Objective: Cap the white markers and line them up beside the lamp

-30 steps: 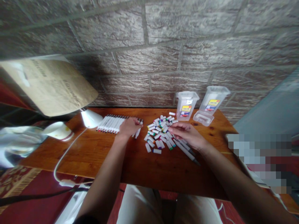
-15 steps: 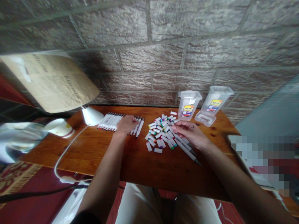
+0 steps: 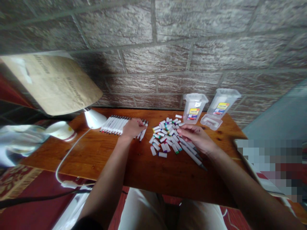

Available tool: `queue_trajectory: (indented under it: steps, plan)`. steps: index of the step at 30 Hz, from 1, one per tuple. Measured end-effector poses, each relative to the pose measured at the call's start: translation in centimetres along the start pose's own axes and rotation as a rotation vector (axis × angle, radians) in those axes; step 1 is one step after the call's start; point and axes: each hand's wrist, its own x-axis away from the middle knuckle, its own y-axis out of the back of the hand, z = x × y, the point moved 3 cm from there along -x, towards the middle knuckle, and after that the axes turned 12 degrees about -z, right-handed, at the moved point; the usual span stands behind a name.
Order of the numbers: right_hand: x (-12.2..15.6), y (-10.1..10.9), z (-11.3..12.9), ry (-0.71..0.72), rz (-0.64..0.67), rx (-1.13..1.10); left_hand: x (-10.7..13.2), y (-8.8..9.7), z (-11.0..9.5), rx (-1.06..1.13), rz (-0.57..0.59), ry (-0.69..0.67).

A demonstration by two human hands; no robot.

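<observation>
White markers (image 3: 115,124) with dark ends lie side by side in a slanted row on the wooden table. My left hand (image 3: 133,128) reaches over the row's right part, fingers curled down at the markers; what they pinch is hidden. To the right is a loose heap of white marker caps (image 3: 168,137) with coloured ends. At its right edge my right hand (image 3: 198,138) is closed, thumb and index finger together; I cannot make out what is between them. Below that hand, several grey-tipped white markers (image 3: 190,153) lie diagonally.
Two clear plastic cases (image 3: 193,110) stand against the brick wall, with a clear lid (image 3: 211,122) by the right one. At left are a lamp (image 3: 94,119) with a paper shade, its white cord (image 3: 63,153) and a paper cup (image 3: 61,131). A blurred-out object (image 3: 268,169) lies at right.
My left hand has shifted slightly to the right along the marker row. The right hand stays practically where it was, and the cap heap looks the same.
</observation>
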Motion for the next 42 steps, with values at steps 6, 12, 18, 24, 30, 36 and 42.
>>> queue_trajectory:
  steps: [6,12,18,24,30,36,42]
  plan:
    - [-0.1,0.1,0.0,0.016,0.016,0.016,0.1,0.0,-0.2,-0.078,-0.033,-0.006]
    - [-0.1,0.2,0.2,0.038,0.003,0.040,0.0,-0.2,-0.1,-0.076,-0.037,0.003]
    - [-0.3,1.4,1.6,0.146,-0.084,0.155,0.0,-0.1,-0.2,-0.098,-0.038,0.002]
    - [-1.2,3.0,1.2,0.356,-0.156,0.406,0.1,0.1,-0.5,-0.062,-0.082,-0.007]
    - [-1.3,3.2,0.1,0.357,-0.124,0.794,0.1,-0.2,-0.8,0.042,-0.092,-0.041]
    - [-1.0,2.8,0.1,0.319,-0.099,0.884,0.0,-0.8,-0.9,0.121,-0.090,-0.116]
    - [-1.1,3.0,-0.1,0.323,-0.110,0.983,-0.2,-1.1,-0.8,0.169,-0.115,-0.122]
